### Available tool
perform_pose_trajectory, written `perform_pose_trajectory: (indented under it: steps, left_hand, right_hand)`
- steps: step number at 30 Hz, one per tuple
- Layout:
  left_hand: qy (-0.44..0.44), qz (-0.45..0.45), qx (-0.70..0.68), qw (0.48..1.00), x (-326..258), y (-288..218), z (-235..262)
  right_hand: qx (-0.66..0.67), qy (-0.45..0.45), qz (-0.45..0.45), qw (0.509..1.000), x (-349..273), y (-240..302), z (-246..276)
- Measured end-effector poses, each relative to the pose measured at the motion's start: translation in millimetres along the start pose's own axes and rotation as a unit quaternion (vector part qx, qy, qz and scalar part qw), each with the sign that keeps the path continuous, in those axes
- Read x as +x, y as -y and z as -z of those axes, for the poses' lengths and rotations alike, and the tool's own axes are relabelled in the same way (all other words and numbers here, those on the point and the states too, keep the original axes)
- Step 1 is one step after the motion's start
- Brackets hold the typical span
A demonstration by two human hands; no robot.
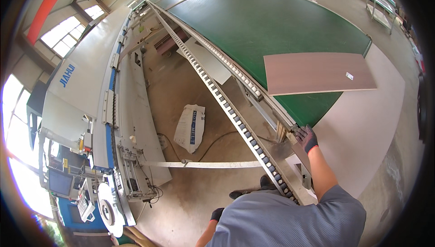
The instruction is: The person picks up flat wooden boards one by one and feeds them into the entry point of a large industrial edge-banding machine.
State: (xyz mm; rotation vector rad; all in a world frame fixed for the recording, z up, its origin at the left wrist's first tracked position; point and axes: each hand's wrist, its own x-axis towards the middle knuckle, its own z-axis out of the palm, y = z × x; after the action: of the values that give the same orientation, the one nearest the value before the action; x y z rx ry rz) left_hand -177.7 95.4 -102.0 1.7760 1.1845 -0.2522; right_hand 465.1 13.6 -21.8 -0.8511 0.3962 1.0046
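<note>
Green conveyor belt (253, 20) fills the upper middle of the view and runs away from the fingers toward the far end of the hall. Its near corner ends just above the right hand.

Grey machine housing (86, 79) runs along the left, well apart from both hands, with a control panel at its near end.

Concrete floor (181, 93) lies between machine and conveyor.

Roller rail (226, 106), a long strip of small wheels, crosses diagonally from upper left to lower right and passes just left of the right fingertips. A second roller edge borders the belt itself.

Brown rectangular board (317, 72) lies flat on the belt, up and to the right of the right hand, apart from it, with its right end overhanging the belt edge. A small white label sits near its right end.

White sack (190, 127) lies on the floor, left of the rail, well apart from the fingers.

A thin metal bar spans the floor between machine and rail, below the sack.

Right hand (306, 138): dark glove with a red cuff, arm bare and stretched forward from a grey sleeve. Fingers curl down onto the metal corner of the conveyor frame, resting on or gripping it; cannot tell which.

Left hand (217, 214): dark glove, low by the body, mostly hidden by the grey shirt. Finger state cannot be told.
</note>
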Motion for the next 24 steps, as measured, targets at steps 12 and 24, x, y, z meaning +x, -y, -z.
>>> perform_pose_trajectory:
  steps: [12,24]
  left_hand:
    - [0.100,0.043,0.284,0.952,6.8,-40.8,-1.6]
    - [0.028,0.025,0.209,0.977,21.2,-41.5,-1.5]
  right_hand:
    - [0.055,-0.068,0.022,0.996,39.9,7.0,46.7]
    - [0.102,-0.126,0.079,0.984,31.0,20.4,48.7]
